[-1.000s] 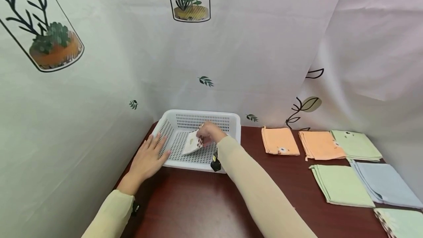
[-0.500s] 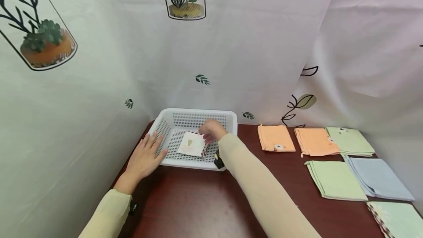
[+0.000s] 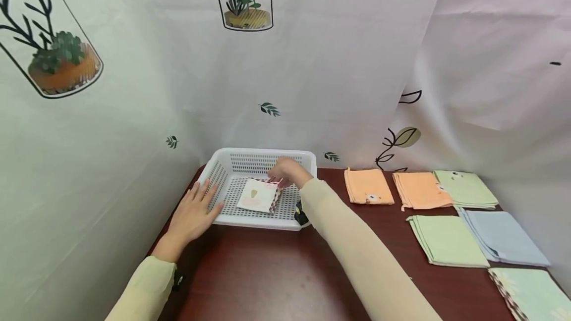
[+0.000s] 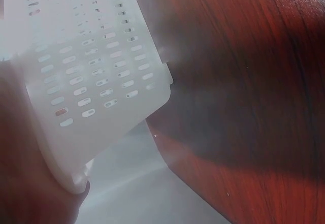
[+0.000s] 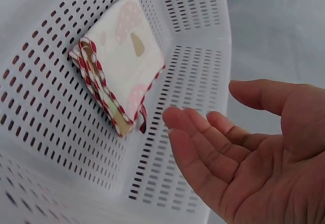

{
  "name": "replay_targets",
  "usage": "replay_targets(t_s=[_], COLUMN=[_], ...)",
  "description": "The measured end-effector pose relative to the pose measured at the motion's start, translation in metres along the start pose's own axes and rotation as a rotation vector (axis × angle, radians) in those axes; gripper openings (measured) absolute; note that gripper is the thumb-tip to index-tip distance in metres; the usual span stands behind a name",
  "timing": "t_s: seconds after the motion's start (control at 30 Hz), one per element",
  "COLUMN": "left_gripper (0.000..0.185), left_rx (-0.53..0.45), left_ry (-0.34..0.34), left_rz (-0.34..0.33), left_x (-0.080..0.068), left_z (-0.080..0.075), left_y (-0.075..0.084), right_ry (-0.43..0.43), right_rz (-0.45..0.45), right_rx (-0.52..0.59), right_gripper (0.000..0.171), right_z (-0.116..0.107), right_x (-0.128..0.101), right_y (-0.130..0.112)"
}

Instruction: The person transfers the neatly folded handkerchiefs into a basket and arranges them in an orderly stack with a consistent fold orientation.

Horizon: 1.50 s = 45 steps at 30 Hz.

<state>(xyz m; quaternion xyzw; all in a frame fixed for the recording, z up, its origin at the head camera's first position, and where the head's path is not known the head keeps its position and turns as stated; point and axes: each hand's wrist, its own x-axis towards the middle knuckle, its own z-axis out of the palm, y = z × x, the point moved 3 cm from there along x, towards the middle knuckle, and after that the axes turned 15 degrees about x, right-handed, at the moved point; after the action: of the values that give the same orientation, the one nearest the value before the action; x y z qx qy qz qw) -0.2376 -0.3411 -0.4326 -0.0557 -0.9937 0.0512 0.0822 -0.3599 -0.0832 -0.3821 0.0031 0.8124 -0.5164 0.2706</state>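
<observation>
1. Far left, the person's left hand (image 3: 193,214) lies flat with straight fingers against the outer left wall of the white perforated plastic basket (image 3: 221,176); it grips nothing. Only the left wrist view shows how close it is: the basket's corner (image 4: 101,82) fills the frame, with the dark red wooden table (image 4: 254,82) beside it.
2. Inside the basket, flat on the slotted floor, there's one thing: a folded cream cloth with a red-and-white striped edge (image 3: 258,195). The right wrist view adds a mushroom print on it (image 5: 124,56), which the head view is too far off to show.
3. The right hand (image 3: 287,172) hovers over the basket just beside the cloth. From the head it's hard to read, but the wrist view shows it plainly: palm up, fingers (image 5: 203,142) loose and spread, holding nothing, clear of the cloth.
4. Off to the right, only the head view catches folded cloths on the table: two orange (image 3: 368,186), some pale green (image 3: 447,240), one light blue (image 3: 504,237).
</observation>
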Motion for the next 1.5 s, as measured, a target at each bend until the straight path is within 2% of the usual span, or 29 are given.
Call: replay_targets(t_s=[0.17,0.4,0.67,0.83,1.1,1.5], left_gripper=[0.073,0.074,0.074,0.074,0.074,0.073], left_rx=[0.004,-0.001,0.002,0.004,0.006,0.004], left_ry=[-0.005,-0.002,-0.002,0.004,0.004,0.013], left_rz=[0.003,0.005,0.002,0.004,0.001,0.003], left_x=[-0.001,0.0,-0.001,-0.001,-0.003,-0.003], left_z=[0.0,-0.001,-0.002,-0.002,-0.003,-0.002], left_y=[0.0,0.0,0.002,0.002,0.004,0.003], right_ry=[0.032,0.061,0.087,0.099,0.105,0.145], right_rz=[-0.024,-0.052,-0.113,-0.14,-0.171,-0.192], right_rx=[-0.051,-0.001,-0.011,0.001,0.063,0.09], right_gripper=[0.029,0.035,0.029,0.034,0.035,0.039], right_z=[-0.01,-0.024,-0.044,-0.056,-0.076,-0.112], right_x=[-0.006,-0.019,-0.028,-0.032,-0.043,-0.06], right_y=[0.0,0.002,0.008,0.011,0.016,0.028])
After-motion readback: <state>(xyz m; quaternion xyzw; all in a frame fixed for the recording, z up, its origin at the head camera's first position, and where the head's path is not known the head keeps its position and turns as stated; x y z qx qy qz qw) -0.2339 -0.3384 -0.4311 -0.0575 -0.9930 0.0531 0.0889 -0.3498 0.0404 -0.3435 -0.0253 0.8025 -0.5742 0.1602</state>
